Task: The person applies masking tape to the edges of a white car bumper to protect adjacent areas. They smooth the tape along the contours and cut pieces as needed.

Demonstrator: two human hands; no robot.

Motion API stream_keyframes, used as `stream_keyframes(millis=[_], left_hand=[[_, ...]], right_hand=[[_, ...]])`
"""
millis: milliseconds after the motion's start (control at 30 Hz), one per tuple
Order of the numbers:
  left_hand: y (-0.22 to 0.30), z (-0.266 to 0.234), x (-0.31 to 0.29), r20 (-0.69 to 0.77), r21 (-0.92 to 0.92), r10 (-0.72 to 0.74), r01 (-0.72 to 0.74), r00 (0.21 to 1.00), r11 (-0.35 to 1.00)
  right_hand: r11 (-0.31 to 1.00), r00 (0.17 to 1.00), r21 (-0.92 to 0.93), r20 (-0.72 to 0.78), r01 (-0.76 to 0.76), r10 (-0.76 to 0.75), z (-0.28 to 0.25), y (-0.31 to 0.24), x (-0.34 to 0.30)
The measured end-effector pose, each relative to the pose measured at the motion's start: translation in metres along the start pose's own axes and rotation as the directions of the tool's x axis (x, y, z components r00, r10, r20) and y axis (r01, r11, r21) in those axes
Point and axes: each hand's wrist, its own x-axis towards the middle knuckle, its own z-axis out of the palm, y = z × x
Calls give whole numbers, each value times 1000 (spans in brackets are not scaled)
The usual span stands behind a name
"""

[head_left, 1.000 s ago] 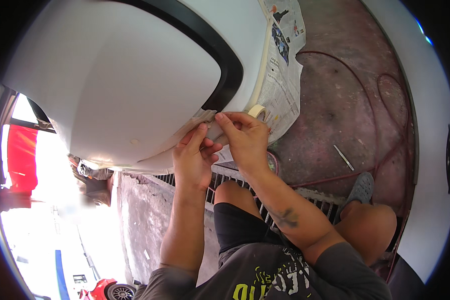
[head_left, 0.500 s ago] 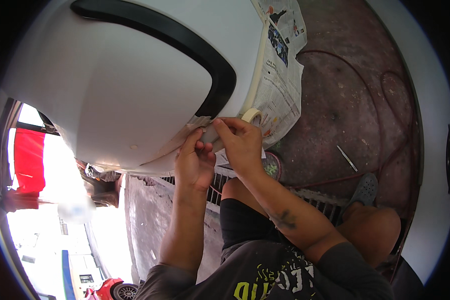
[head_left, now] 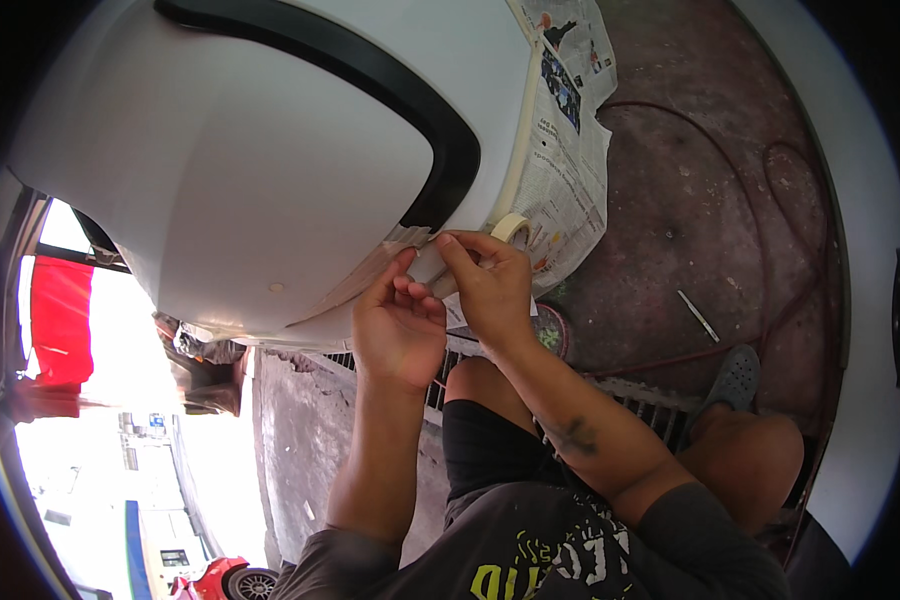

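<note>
Both hands work close together at the lower end of a curved black trim [head_left: 457, 150] on a pale car body panel [head_left: 300, 150]. Thin, translucent strips of masking tape [head_left: 407, 238] cover the trim's tip and run down the panel's seam. My right hand [head_left: 492, 290] pinches at the tape's edge with thumb and forefinger. Beside its knuckles sits a cream roll of masking tape [head_left: 511, 229]; whether a finger bears it is hidden. My left hand [head_left: 400, 330], palm up, has its thumb and forefinger pressed together against the panel, the other fingers curled; what they pinch is too small to make out.
Newspaper sheets [head_left: 570, 160] are taped along the panel's right edge. A reddish hose [head_left: 740, 190] loops over the stained floor, and a slim pen-like tool [head_left: 698, 316] lies there. Below the hands runs a metal floor grate [head_left: 650, 408]. Another pale panel [head_left: 875, 200] stands at the right.
The whole view has shifted slightly. My left hand has turned its palm further up, and its fingers have moved a little nearer my right hand, which keeps its pinch.
</note>
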Motion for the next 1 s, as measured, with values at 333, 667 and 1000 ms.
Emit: stream_keyframes(millis=[333,667,1000], left_hand=[[-6,-26,-6,474,840,600,-535,645,-89],[-10,-12,16,779,621,546,-505,308,-600],[-10,-13,22,794,598,547,-508,266,-620]], right_hand=[[995,998,-82,32,51,-48,-4,6,0],[996,995,88,99,5,-14,-3,3,-1],[999,995,22,96,27,-29,-5,4,-1]])
